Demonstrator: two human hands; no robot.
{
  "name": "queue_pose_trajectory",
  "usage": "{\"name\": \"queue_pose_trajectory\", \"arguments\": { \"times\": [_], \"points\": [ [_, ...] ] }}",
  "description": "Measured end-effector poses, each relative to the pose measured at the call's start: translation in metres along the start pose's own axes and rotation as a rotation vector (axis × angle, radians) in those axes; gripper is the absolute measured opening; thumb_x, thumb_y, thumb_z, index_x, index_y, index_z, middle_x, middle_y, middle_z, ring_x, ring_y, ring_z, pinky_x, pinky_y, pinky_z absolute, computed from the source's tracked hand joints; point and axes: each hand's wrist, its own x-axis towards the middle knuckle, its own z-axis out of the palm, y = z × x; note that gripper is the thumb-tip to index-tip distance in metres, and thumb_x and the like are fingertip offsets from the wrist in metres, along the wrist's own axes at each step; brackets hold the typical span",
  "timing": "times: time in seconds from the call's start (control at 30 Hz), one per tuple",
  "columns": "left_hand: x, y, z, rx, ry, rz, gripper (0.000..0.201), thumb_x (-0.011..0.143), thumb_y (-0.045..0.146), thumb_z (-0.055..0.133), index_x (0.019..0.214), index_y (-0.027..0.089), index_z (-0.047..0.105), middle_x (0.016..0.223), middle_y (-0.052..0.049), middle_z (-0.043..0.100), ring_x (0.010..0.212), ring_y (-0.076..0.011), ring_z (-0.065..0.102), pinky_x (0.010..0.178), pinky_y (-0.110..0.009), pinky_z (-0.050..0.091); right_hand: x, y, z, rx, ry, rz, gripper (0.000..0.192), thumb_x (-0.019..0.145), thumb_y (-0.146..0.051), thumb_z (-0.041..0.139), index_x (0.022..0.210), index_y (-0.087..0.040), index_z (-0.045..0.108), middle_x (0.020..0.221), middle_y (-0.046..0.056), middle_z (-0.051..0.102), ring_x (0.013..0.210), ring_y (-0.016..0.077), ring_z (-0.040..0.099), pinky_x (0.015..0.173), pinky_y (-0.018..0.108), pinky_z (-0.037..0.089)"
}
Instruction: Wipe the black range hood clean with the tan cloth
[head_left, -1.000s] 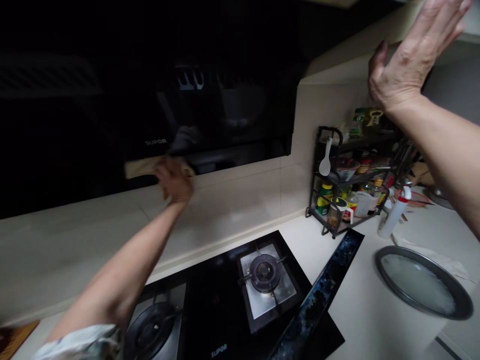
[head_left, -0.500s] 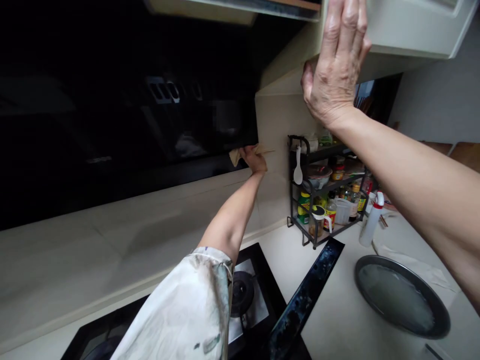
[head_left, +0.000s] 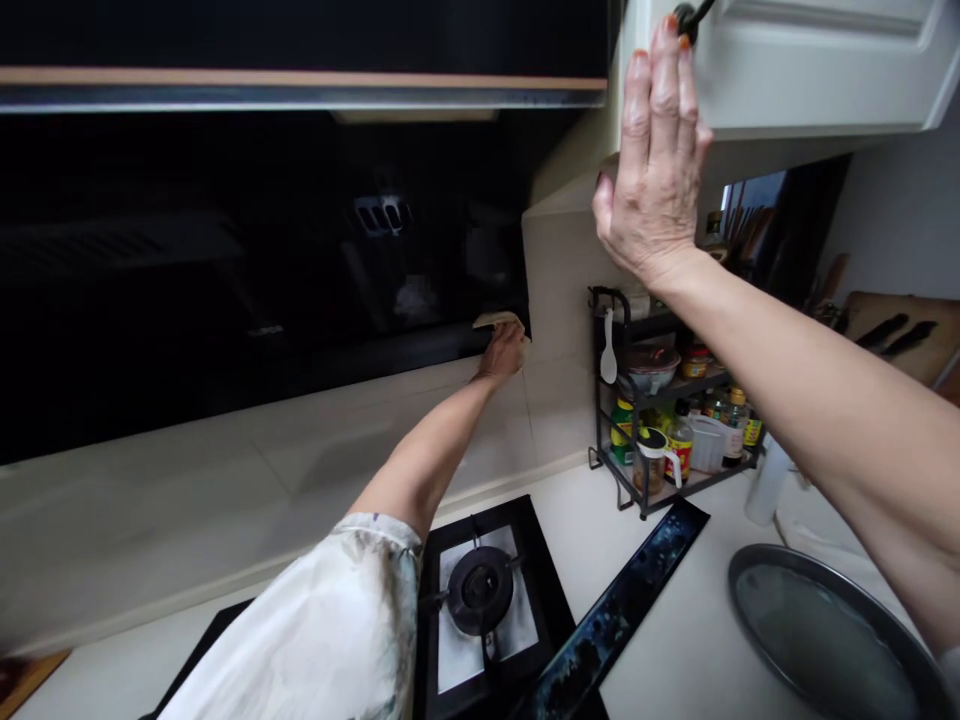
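My left hand [head_left: 504, 350] is closed on a tan cloth [head_left: 498, 319], pressing it to the lower right corner of a black glossy range hood [head_left: 300, 270]. Part of the cloth is hidden behind the fingers. Higher up, my right hand [head_left: 656, 170] lies flat with fingers stretched against the edge of a white cupboard door [head_left: 810, 70], just below its dark knob [head_left: 685, 20]. That hand holds nothing.
Below are a gas burner [head_left: 480, 590] and a long dark, wet-looking panel [head_left: 622, 610] lying slanted over the hob's corner. A spice rack [head_left: 645, 500] with several bottles stands by the wall. At right are a round pan of cloudy water [head_left: 825, 630] and a white bottle [head_left: 766, 485].
My left hand, with the cloth, has shifted slightly on the hood's lower corner. The camera view has turned, so the burner and the cupboard knob show more. My right hand stays flat on the cupboard.
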Motion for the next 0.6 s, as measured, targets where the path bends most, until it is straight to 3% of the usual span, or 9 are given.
{"name": "queue_pose_trajectory", "arguments": {
  "times": [0.17,0.23,0.33,0.43,0.5,0.6],
  "points": [
    [0.012,0.004,-0.003,0.096,-0.016,0.052,0.036,0.094,0.004,0.045,0.114,0.018,0.071,0.137,-0.020,0.063,0.139,-0.0330,0.053,0.122,-0.047,0.038,-0.004,0.008,0.002,0.145,0.013,-0.048,0.077,0.098,-0.021,0.039,0.171,-0.020,0.013,0.178,0.002,0.009,0.167,0.0200,0.002,0.133,0.063,0.015],
    [0.004,0.001,0.000,0.125,-0.060,0.082,0.038,0.095,0.003,0.043,0.114,0.018,0.072,0.137,-0.019,0.064,0.139,-0.0317,0.054,0.124,-0.046,0.036,-0.005,0.008,0.002,0.118,0.023,-0.053,0.075,0.099,-0.022,0.038,0.171,-0.017,0.015,0.178,0.004,0.010,0.167,0.0201,0.003,0.133,0.060,0.017],
    [-0.021,-0.011,-0.004,0.115,-0.132,0.087,0.033,0.097,0.005,0.046,0.108,0.021,0.072,0.132,-0.016,0.068,0.135,-0.0293,0.056,0.122,-0.044,0.038,-0.003,0.007,-0.001,0.010,0.021,-0.036,0.077,0.098,-0.019,0.042,0.170,-0.004,0.019,0.177,0.013,0.012,0.167,0.0238,0.009,0.134,0.050,0.019],
    [-0.050,-0.035,-0.028,0.092,-0.147,0.023,0.027,0.097,0.008,0.050,0.107,0.021,0.071,0.134,-0.016,0.067,0.136,-0.0301,0.055,0.121,-0.045,0.038,-0.002,0.011,0.001,-0.026,0.033,-0.068,0.081,0.098,-0.020,0.050,0.168,0.007,0.019,0.173,0.022,0.018,0.165,0.0322,0.016,0.134,0.047,0.019],
    [-0.068,-0.053,-0.052,0.054,-0.095,-0.085,0.024,0.094,0.007,0.054,0.103,0.021,0.071,0.134,-0.016,0.067,0.137,-0.0318,0.054,0.122,-0.047,0.036,-0.011,0.014,0.010,-0.007,0.105,-0.133,0.079,0.102,-0.027,0.048,0.165,0.012,0.022,0.171,0.027,0.023,0.163,0.0369,0.021,0.133,0.048,0.021],
    [-0.089,-0.068,-0.084,0.008,0.015,-0.271,0.021,0.088,0.005,0.058,0.097,0.021,0.068,0.132,-0.017,0.066,0.138,-0.0347,0.051,0.122,-0.050,0.034,-0.052,0.008,0.038,0.112,0.153,-0.250,0.069,0.106,-0.032,0.037,0.164,0.006,0.034,0.170,0.025,0.028,0.162,0.0368,0.024,0.132,0.054,0.023]
  ]
}}
